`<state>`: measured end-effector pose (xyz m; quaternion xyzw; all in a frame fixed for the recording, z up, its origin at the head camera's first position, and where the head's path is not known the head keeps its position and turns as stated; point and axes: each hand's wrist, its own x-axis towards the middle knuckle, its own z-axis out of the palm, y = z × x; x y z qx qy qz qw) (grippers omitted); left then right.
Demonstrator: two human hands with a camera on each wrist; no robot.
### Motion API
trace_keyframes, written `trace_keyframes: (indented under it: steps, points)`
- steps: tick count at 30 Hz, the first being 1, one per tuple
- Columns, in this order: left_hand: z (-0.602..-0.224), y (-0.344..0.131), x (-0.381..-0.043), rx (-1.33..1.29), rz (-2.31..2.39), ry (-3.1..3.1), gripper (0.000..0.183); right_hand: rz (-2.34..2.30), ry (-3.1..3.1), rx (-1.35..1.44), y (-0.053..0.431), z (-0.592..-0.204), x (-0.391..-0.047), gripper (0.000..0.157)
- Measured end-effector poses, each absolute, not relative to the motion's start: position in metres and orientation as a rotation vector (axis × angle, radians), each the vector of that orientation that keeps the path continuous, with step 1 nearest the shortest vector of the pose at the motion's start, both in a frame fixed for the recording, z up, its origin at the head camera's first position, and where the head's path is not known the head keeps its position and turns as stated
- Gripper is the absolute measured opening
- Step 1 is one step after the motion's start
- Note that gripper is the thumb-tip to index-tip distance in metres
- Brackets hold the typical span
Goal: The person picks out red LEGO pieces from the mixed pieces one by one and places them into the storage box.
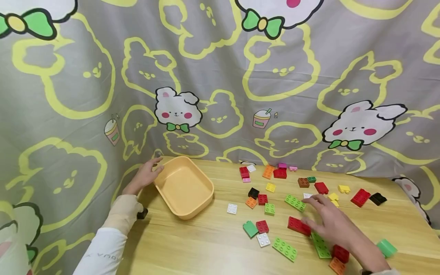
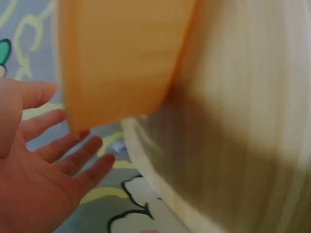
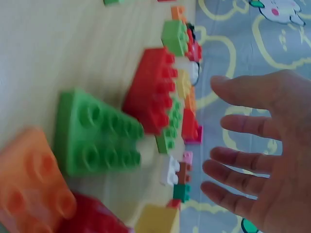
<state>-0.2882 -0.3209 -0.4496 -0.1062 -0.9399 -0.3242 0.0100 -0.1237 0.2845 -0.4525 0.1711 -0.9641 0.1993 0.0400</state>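
My left hand (image 1: pixel 147 175) is at the left rim of an orange plastic tray (image 1: pixel 185 187); in the left wrist view its fingers (image 2: pixel 77 160) spread loosely beside the tray's corner. Whether they touch it I cannot tell. Over the toy bricks at the right hovers my right hand (image 1: pixel 326 219), fingers apart and nothing held. Nearest to it are a long red brick (image 1: pixel 298 225), a long green brick (image 1: pixel 321 245) and a lime brick (image 1: pixel 295 203). In the right wrist view, the red brick (image 3: pixel 150 92) and green brick (image 3: pixel 97 136) stand away from the fingers.
Several loose bricks spread over the wooden table, among them a white brick (image 1: pixel 232 208), a black brick (image 1: pixel 253 193) and an orange brick (image 1: pixel 337 266). A green piece (image 1: pixel 386 248) lies beyond the right forearm. A patterned curtain (image 1: pixel 223 76) borders the table's back and left.
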Motion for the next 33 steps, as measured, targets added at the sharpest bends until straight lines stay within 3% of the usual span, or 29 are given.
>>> trace_keyframes:
  steps: [9, 14, 20, 27, 33]
  points:
    - [-0.45, -0.329, -0.288, -0.3, -1.13, -2.943, 0.036, 0.618, -3.105, 0.629, 0.263, -0.47, -0.118, 0.048]
    - [-0.453, -0.334, -0.292, -0.323, -1.227, -2.949, 0.034, 0.609, -3.148, 0.589, 0.259, -0.474, -0.121, 0.043]
    - [-0.455, -0.334, -0.285, -0.145, -1.451, -2.911, 0.035, 0.618, -3.218, 0.507, 0.255, -0.475, -0.126, 0.042]
    - [-0.453, -0.331, -0.269, 0.146, -1.368, -2.895, 0.029, 0.626, -3.206, 0.528, 0.251, -0.474, -0.132, 0.042]
    - [-0.453, -0.317, -0.263, 0.246, -1.353, -2.888, 0.03, 0.614, -3.22, 0.505, 0.25, -0.474, -0.133, 0.041]
